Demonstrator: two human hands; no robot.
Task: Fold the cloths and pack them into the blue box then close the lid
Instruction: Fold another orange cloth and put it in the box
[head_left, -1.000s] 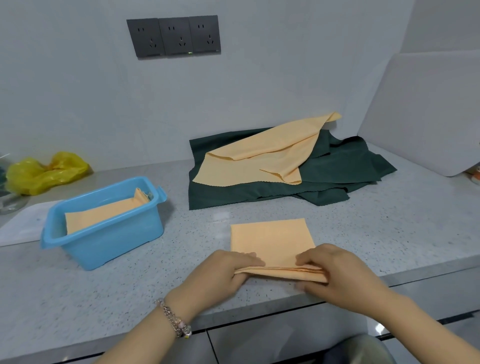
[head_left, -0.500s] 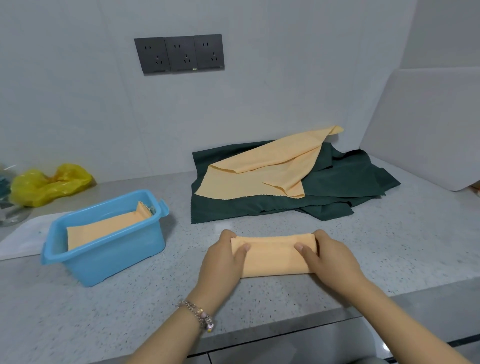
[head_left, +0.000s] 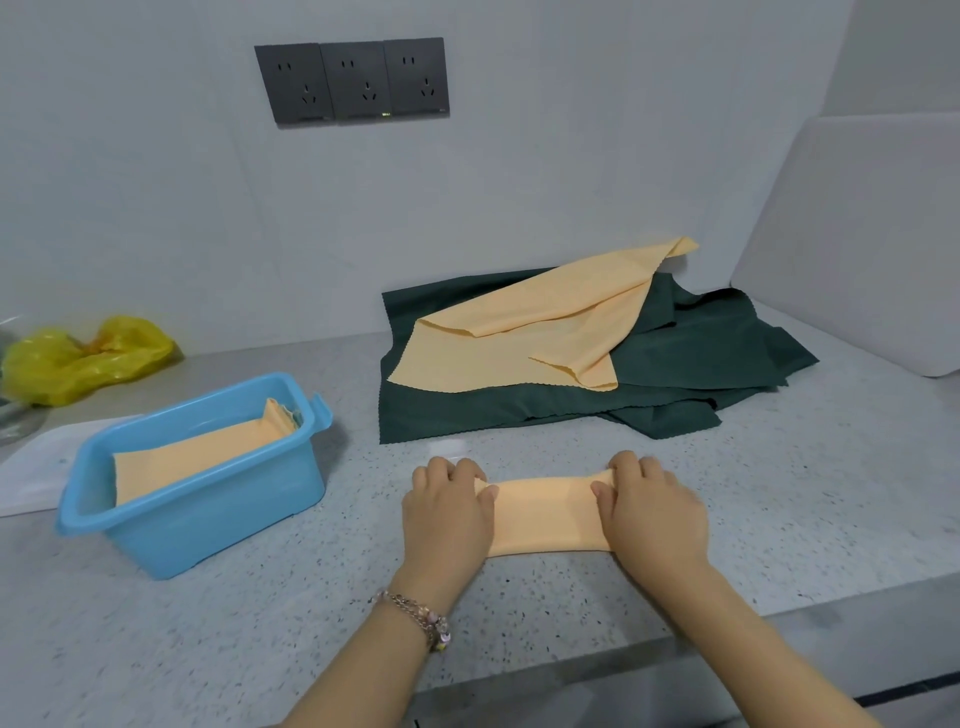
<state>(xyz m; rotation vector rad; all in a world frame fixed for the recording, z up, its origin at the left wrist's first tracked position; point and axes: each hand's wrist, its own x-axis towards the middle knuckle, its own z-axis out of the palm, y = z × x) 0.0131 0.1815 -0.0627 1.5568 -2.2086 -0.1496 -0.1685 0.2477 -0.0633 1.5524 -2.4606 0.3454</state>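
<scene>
I have both hands on the folded orange cloth (head_left: 545, 517), which lies as a narrow strip on the speckled counter (head_left: 779, 493), just to the right of the blue box (head_left: 208, 519) and nearer the counter's front edge. My left hand (head_left: 447, 506) grips the strip's left end with its fingers curled over the far edge and its thumb on top. My right hand (head_left: 652, 506) holds the right end the same way, so the two hands are set apart with the cloth stretched flat between them. A beaded bracelet (head_left: 423, 618) sits on my left wrist.

The blue box stands open on the counter, and a folded orange cloth in the box (head_left: 197, 460) lies inside it, with one end riding up against the right wall. Behind the box, to its left, I see a flat white sheet (head_left: 36, 467); I cannot tell whether that is the lid. Farther behind the box, against the wall, is a crumpled yellow plastic bag (head_left: 78, 358).

Behind the strip I hold, well to the right of the box, a pile of dark green cloths (head_left: 675, 374) is spread on the counter, with a loose orange cloth (head_left: 535, 332) draped over it. Three dark wall sockets (head_left: 353, 80) are mounted above.
</scene>
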